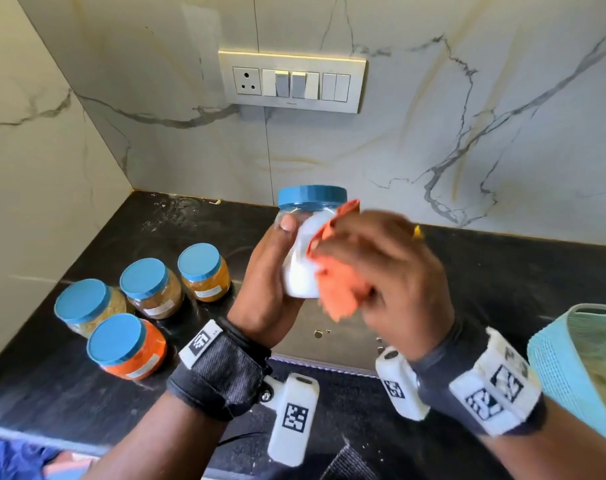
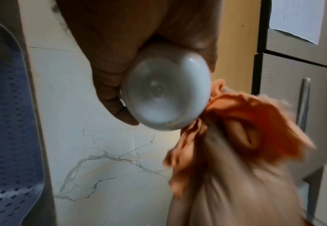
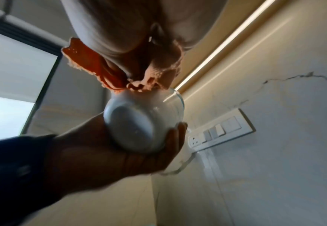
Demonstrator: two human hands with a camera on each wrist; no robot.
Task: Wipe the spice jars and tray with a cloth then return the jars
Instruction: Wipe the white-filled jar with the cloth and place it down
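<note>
My left hand [image 1: 270, 282] grips a clear jar of white powder [image 1: 303, 268] with a blue lid [image 1: 312, 195], held upright above the counter. In the left wrist view the jar's round base [image 2: 164, 97] faces the camera. My right hand [image 1: 381, 271] holds a bunched orange cloth [image 1: 339, 289] and presses it against the jar's right side; this hand is blurred. The right wrist view has the cloth [image 3: 100, 67] meeting the jar [image 3: 139, 125] from above. Several other blue-lidded spice jars [image 1: 145, 289] stand on the black counter [image 1: 52, 393] to the left. A light blue tray [image 1: 571, 368] sits at the right edge.
A marble backsplash with a switch panel [image 1: 292, 81] rises behind the counter. A side wall closes the left corner. Small droplets [image 1: 318, 333] lie on the counter under my hands. Blue fabric [image 1: 14, 459] shows at the bottom left.
</note>
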